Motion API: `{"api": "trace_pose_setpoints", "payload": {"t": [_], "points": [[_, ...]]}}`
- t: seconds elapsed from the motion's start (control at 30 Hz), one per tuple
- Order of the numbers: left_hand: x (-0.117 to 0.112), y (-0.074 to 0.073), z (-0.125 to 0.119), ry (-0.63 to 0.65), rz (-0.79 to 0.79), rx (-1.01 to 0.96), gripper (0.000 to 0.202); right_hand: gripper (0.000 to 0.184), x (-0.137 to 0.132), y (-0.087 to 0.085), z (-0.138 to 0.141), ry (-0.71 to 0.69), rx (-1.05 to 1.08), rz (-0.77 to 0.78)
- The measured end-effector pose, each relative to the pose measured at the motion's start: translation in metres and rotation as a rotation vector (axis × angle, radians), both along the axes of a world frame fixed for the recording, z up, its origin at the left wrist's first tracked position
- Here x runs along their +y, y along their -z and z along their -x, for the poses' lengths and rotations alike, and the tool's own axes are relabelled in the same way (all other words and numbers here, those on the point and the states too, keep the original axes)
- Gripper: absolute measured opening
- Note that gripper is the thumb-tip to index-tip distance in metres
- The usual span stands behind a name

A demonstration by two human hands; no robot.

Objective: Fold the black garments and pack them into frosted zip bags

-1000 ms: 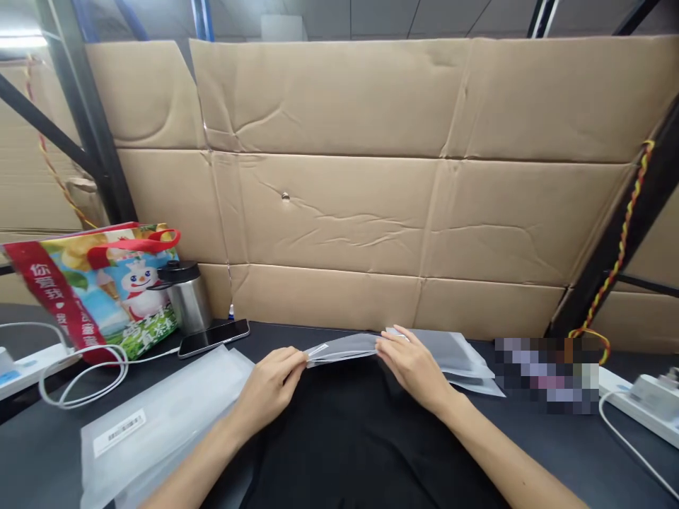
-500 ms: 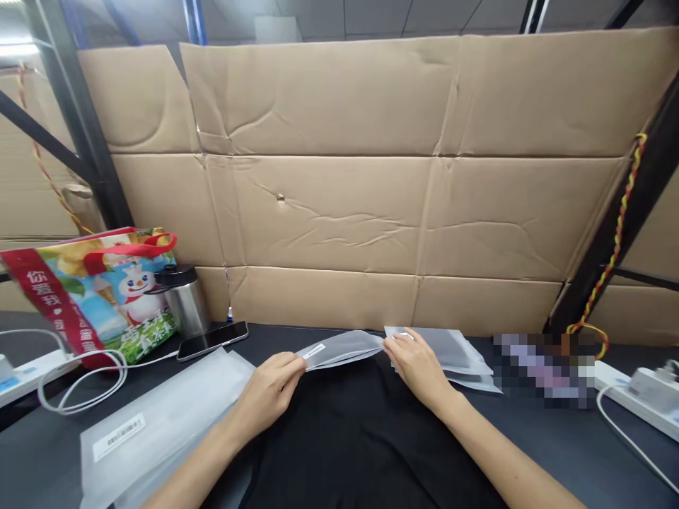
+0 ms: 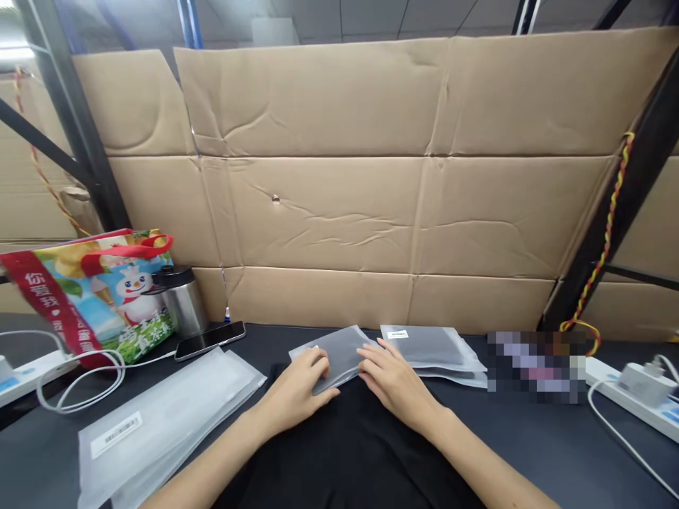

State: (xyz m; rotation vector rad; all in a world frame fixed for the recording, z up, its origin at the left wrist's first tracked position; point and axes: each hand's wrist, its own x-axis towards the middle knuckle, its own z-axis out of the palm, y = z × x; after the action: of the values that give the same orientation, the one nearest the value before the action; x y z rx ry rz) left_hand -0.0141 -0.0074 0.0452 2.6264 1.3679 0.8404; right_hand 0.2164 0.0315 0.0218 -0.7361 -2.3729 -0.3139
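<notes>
My left hand (image 3: 294,385) has its fingers curled over a folded frosted plastic bag (image 3: 337,357), which lies on a black garment (image 3: 344,452). My right hand (image 3: 395,385) lies just beside it, with spread fingertips resting on the bag's right part. Behind my right hand is a stack of frosted bags (image 3: 429,350) with dark contents and a small white label. Nearer my left forearm lie more frosted bags (image 3: 170,417) with a barcode label.
On the dark table stand a smartphone (image 3: 209,339), a steel flask (image 3: 183,300) and a printed tote bag (image 3: 85,297). White cables run to power strips (image 3: 631,392) at both sides. A pixelated patch (image 3: 535,367) hides part of the table. A cardboard wall (image 3: 339,177) stands behind.
The raised bag has come down flat onto the black garment. My hands have moved closer together and now lie on top of it instead of pinching its edges.
</notes>
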Motion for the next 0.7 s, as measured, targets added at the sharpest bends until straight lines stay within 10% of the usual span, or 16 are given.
{"api": "trace_pose_setpoints", "payload": {"t": [0.47,0.7], "points": [[0.013,0.001,-0.023,-0.203,-0.068,-0.229,0.023,0.038,0.012,-0.017,0.038,0.159,-0.111,-0.059],[0.039,0.021,0.010,-0.189,0.134,-0.107,0.041,0.011,0.032,0.006,0.050,0.129,-0.194,-0.098]]}}
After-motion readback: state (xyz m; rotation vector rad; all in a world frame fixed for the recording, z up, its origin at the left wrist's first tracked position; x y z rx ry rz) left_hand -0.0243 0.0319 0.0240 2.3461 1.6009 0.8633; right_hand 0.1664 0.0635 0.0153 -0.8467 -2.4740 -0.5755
